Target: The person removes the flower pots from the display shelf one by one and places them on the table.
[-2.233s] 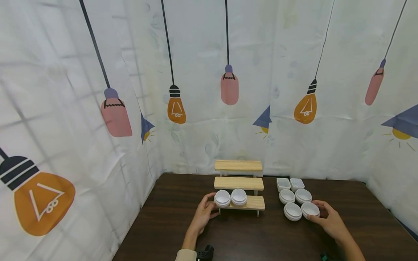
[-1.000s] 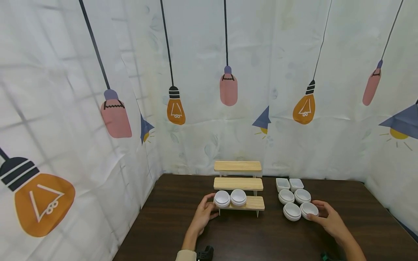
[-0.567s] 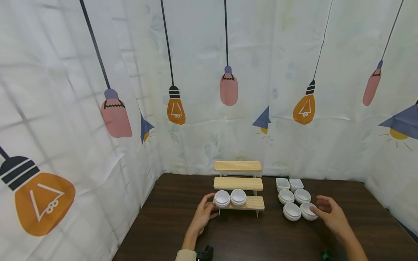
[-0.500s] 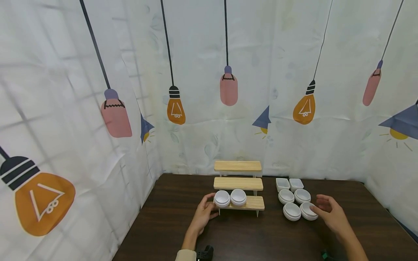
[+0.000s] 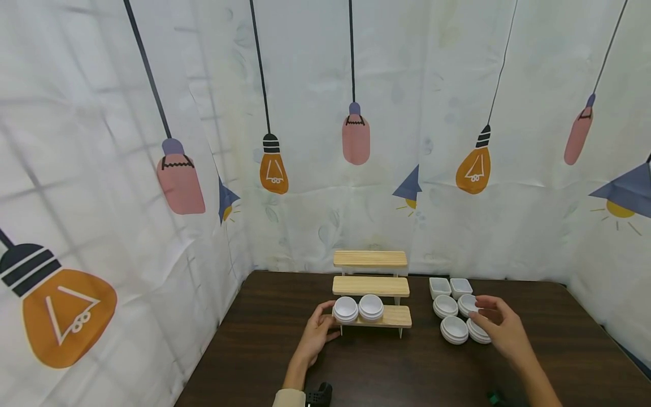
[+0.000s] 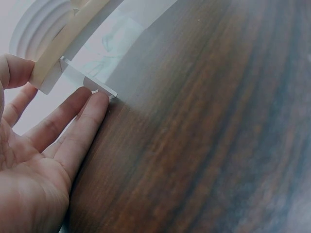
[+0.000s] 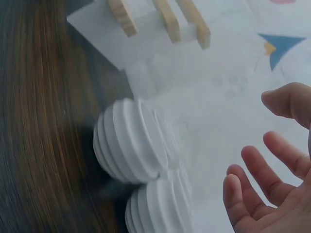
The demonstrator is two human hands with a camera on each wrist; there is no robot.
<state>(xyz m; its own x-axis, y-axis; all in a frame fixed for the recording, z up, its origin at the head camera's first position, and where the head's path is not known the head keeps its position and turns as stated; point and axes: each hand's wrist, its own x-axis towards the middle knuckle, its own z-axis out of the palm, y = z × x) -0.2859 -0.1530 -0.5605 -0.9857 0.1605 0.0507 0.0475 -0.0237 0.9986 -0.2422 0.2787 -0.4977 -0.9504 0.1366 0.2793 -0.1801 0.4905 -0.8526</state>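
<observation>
A three-step wooden display stand (image 5: 371, 286) stands at the back middle of the table; two white round stacks of small bowls (image 5: 372, 308) sit on its lowest shelf. My left hand (image 5: 314, 334) is at that shelf's left end. In the left wrist view its fairly straight fingers (image 6: 80, 131) touch the shelf's end and clear leg (image 6: 92, 80). My right hand (image 5: 503, 330) is loosely spread above the right-hand stacked round bowls (image 5: 479, 334), partly covering them. The right wrist view shows a gap between its fingers and the ribbed bowl stacks (image 7: 131, 141), with nothing held.
Left of the right hand are more round bowl stacks (image 5: 455, 329), with two square white bowls (image 5: 440, 286) behind. The dark wooden table (image 5: 407, 367) meets a white curtain (image 5: 305, 226) printed with lamps. A black wrist strap (image 5: 319, 394) is on the left wrist.
My right hand let its fingers come off the front right bowl stack, then moved left and farther back over the bowls. The left hand and the stand have stayed put.
</observation>
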